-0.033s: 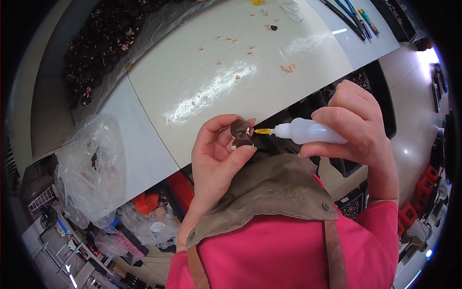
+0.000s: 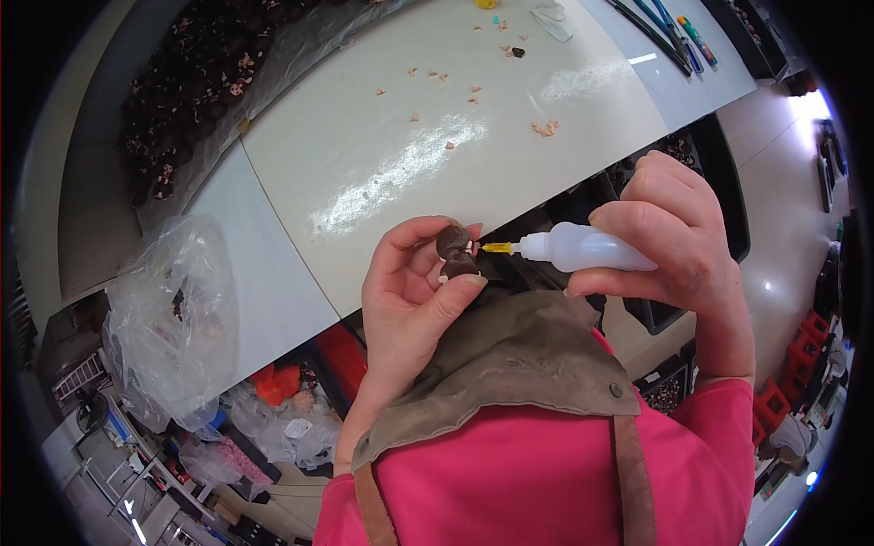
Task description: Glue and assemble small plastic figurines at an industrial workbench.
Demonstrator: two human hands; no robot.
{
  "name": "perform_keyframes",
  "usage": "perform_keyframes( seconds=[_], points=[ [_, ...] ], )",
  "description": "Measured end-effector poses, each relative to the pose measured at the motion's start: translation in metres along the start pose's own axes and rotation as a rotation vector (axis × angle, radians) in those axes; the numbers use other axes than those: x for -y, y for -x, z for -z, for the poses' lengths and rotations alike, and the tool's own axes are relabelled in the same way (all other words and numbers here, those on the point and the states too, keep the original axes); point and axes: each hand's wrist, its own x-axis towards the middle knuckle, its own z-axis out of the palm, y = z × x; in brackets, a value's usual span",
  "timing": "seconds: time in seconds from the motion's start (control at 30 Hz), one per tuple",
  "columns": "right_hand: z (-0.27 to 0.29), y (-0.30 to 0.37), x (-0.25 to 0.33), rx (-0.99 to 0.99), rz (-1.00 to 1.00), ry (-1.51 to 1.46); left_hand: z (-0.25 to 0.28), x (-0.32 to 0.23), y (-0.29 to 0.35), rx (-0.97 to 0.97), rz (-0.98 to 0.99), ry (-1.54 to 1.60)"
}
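Observation:
Between the fingers and thumb of my left hand (image 2: 410, 291) is a small dark brown figurine (image 2: 455, 252) with a rounded head and pale patches. My right hand (image 2: 669, 232) is wrapped round a translucent white squeeze bottle (image 2: 587, 247), held nearly level. Its yellow needle tip (image 2: 497, 247) points left and reaches the figurine's right side; whether it touches, I cannot tell. Both hands are just off the table's near edge, above my brown apron (image 2: 510, 364). Several small peach-coloured pieces (image 2: 545, 128) lie scattered on the glossy white table (image 2: 364, 164).
A heap of dark brown figurines (image 2: 200, 82) lies on plastic sheeting at the far left. A clear plastic bag (image 2: 173, 318) hangs at the left table corner. Black trays (image 2: 719, 182) stand beyond my right hand. Pens and tools (image 2: 669, 36) lie at the far right.

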Motion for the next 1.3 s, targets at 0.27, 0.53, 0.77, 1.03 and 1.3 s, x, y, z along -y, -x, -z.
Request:
perform_keyframes(
  seconds=[0.27, 0.53, 0.77, 1.03, 1.3],
  points=[
    [-0.001, 0.0, -0.004, 0.019, -0.013, -0.023, -0.002, -0.008, -0.001, -0.039, -0.007, -0.28],
    [-0.004, 0.008, -0.006, 0.009, -0.041, -0.062, 0.005, -0.012, -0.003, 0.049, 0.096, -0.148],
    [-0.006, 0.014, -0.013, -0.032, -0.098, -0.118, 0.0, -0.018, -0.01, 0.046, 0.105, -0.343],
    [-0.009, 0.028, -0.032, -0.123, -0.109, -0.306, -0.008, -0.037, -0.018, 0.152, 0.169, -0.346],
    [-0.01, 0.044, -0.076, -0.305, -0.668, -0.652, -0.006, -0.046, -0.025, 0.013, 0.083, -0.507]
  ],
)
